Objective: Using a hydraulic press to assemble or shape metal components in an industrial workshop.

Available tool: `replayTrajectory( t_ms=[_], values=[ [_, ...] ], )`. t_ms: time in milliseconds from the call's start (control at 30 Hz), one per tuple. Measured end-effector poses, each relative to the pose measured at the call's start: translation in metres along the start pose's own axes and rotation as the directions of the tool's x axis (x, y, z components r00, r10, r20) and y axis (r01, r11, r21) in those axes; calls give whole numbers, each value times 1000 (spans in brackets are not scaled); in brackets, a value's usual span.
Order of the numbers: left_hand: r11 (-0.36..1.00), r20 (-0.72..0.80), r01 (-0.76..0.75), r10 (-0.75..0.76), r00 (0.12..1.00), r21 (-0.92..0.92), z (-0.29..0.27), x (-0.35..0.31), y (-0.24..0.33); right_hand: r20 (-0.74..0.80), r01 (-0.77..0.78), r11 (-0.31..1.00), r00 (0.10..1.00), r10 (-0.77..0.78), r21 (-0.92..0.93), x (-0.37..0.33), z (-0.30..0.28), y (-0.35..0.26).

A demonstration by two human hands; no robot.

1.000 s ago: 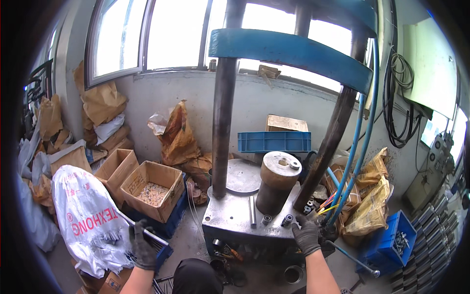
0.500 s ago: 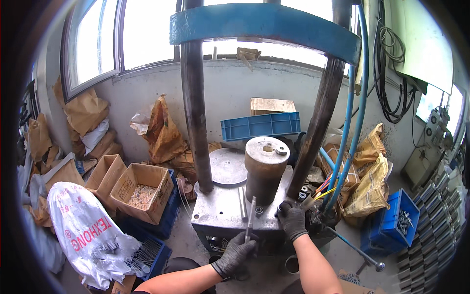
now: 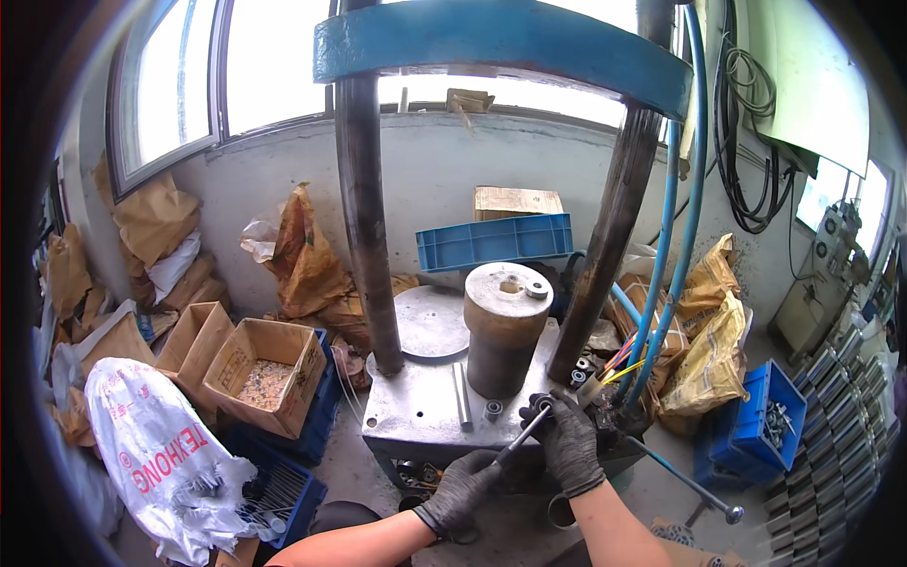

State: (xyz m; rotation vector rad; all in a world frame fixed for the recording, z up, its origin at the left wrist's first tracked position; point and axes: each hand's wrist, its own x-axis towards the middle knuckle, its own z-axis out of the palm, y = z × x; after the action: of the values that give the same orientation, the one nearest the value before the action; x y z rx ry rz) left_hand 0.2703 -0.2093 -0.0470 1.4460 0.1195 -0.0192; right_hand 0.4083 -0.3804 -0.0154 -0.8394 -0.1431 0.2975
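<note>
My left hand [image 3: 461,493], in a dark glove, is closed round the lower end of a slim metal shaft [image 3: 521,438]. The shaft slants up to the right, its upper end at the fingers of my gloved right hand [image 3: 569,439]. Those fingers pinch a small ring-shaped bearing [image 3: 543,405] at the shaft's tip; whether it is seated on the shaft I cannot tell. Just beyond, another small bearing [image 3: 493,409] and a second metal shaft [image 3: 462,397] lie on the press table [image 3: 402,408]. A thick steel cylinder [image 3: 505,326] stands upright behind them, with a small ring [image 3: 537,289] on its top.
Press columns [image 3: 367,227] flank the cylinder under a blue crossbeam [image 3: 501,42]. Left are cardboard boxes [image 3: 307,373] and a white sack [image 3: 156,454]. A lever [image 3: 685,482], blue hoses [image 3: 682,236] and a blue bin [image 3: 751,425] of metal parts are on the right.
My left hand has tilted the shaft from near upright toward the right. My right hand has drawn slightly nearer, so the shaft's tip and the bearing now meet.
</note>
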Motion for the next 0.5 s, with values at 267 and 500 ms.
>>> replayTrajectory(
  t_ms=[267, 500],
  values=[
    [999, -85, 4, -1, 996, 32, 4, 0, 13, 57, 22, 1000, 998, -22, -1, -9, 2, -16],
    [955, -198, -68, 129, 972, 289, 11, 5, -10, 199, -428, 881, 862, 465, -202, -42, 6, -9]
  ],
)
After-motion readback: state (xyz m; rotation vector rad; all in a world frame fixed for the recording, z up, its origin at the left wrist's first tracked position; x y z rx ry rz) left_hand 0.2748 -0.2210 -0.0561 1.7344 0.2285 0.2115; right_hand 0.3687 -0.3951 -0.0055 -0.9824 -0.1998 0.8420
